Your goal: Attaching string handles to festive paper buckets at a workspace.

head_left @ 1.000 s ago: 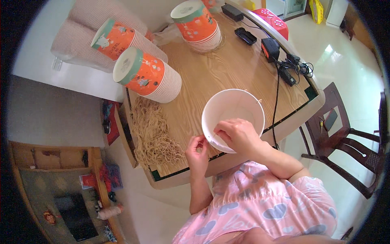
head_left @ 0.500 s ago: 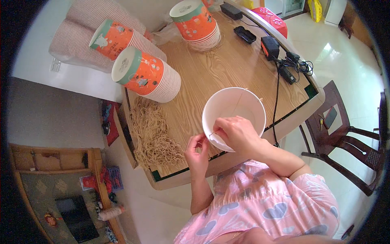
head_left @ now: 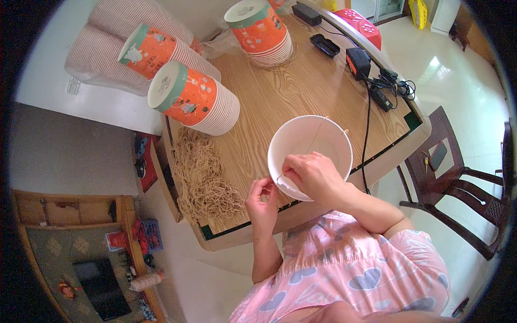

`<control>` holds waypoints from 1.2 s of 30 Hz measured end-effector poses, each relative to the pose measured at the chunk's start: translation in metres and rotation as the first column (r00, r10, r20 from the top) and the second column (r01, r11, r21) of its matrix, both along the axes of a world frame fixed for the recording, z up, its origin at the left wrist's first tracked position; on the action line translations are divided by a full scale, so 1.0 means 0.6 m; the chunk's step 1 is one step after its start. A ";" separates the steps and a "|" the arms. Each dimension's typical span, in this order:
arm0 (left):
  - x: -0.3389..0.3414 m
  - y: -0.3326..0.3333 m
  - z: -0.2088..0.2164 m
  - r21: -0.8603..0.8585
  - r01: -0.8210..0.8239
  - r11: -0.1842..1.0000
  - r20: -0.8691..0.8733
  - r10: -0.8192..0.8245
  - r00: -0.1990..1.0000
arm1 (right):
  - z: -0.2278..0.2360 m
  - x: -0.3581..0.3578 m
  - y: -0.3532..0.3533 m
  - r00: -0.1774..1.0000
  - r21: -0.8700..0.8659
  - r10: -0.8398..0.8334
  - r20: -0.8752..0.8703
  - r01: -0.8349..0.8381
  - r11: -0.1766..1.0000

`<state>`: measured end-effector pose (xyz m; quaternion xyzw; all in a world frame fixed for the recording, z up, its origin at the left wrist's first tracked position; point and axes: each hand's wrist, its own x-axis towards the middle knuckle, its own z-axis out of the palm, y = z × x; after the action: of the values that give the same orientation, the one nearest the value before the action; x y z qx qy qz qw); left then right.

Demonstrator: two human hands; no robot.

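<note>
A white paper bucket (head_left: 280,137) stands open end up at the table's near edge, before my body. A thin tan string (head_left: 318,132) runs across its mouth from the far rim, and a small knotted end shows at the rim's far right. My right hand (head_left: 312,175) reaches over the near rim with its fingers pinched on the string inside. Outside the rim, on the left, my left hand (head_left: 262,198) has thumb and fingertips closed at the string's near end, touching the bucket wall. The exact grip of its fingertips is partly hidden.
A heap of tan strings (head_left: 202,177) lies on the table's left. Stacks of orange-and-green paper buckets (head_left: 199,99) stand behind it, beside plastic-wrapped stacks (head_left: 102,59). Black adapters and cables (head_left: 379,89) lie along the right edge. A dark wooden chair (head_left: 441,145) holds a phone.
Almost nothing differs. Both hands stay at the near rim of the bucket, with only a very slight shift of the fingers.
</note>
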<state>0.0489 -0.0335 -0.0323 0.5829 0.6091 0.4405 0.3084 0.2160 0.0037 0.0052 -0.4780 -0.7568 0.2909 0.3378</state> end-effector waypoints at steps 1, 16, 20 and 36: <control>0.001 0.001 0.000 -0.001 0.002 1.000 0.000 -0.002 1.000 | -0.002 0.000 0.000 1.000 -0.012 0.003 0.015 -0.003 1.000; 0.006 0.000 0.006 0.004 -0.018 1.000 -0.030 0.018 0.999 | -0.010 -0.004 -0.001 0.989 0.034 0.016 0.147 -0.022 0.999; 0.007 0.001 0.004 0.018 -0.030 0.999 -0.034 0.031 0.999 | -0.009 -0.005 -0.001 0.988 0.052 0.014 0.153 -0.022 0.998; -0.005 0.001 -0.010 0.007 -0.079 0.997 0.018 0.079 0.997 | -0.010 -0.003 0.000 0.982 0.041 0.039 0.185 -0.047 0.998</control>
<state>0.0461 -0.0326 -0.0385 0.5558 0.6273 0.4596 0.2939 0.2143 0.0034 -0.0007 -0.4785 -0.8014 0.2355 0.2707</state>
